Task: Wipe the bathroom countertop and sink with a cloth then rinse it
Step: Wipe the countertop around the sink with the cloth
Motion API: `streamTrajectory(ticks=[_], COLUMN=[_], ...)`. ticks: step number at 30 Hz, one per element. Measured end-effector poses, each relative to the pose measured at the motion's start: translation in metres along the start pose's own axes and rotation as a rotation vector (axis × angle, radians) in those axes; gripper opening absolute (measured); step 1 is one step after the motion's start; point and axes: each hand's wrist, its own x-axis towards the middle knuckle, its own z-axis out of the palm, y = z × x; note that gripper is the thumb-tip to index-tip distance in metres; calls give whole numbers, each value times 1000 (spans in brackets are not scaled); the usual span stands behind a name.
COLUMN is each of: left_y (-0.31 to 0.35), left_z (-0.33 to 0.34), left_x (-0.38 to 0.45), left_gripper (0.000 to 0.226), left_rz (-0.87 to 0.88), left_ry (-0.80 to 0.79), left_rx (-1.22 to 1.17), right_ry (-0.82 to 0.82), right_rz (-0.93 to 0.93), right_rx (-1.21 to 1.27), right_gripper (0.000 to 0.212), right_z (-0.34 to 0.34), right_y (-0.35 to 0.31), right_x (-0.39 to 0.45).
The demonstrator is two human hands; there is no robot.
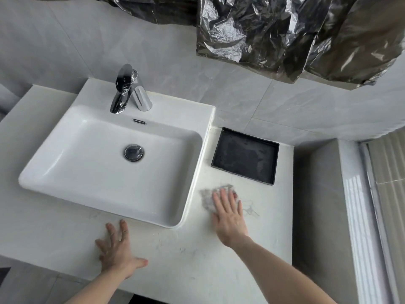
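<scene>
The right hand lies flat, fingers straight and close together, pressing a pale grey, blurred cloth onto the white marbled stone countertop, just right of the white rectangular ceramic sink and near a shallow black rectangular tray that sits farther back; the left hand rests on the near edge of the countertop in front of the sink, fingers spread wide, holding nothing; a chrome tap stands at the far rim of the sink; crumpled dark plastic sheeting hangs above the grey tiled wall.
</scene>
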Motion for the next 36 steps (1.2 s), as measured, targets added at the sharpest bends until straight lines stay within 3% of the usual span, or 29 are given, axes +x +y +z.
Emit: streamTrajectory(ticks=[6,12,21,25,27,36], left_y=[1,0,-3,-4,-5,-5], left_z=[-1,0,3,6,7,6], left_x=[0,1,5,7,8,8], left_gripper=[155,154,154,153,154,152], left_rz=[3,-2,13,16,23,32], left_ry=[2,-20,-20,-13,-11,-28], left_rx=[2,-23,-17,-5,-9,11], right_ry=[72,92,44,44,85,249], right_rz=[409,628,123,-61,-68,562], right_rx=[62,157,62,-41,-66,91], right_gripper=[66,75,70,66,65,68], right_z=[-14,-15,9,11,9,6], right_y=[93,58,-53,-46,-19,101], right_x=[-36,-14,40,44,37,-36])
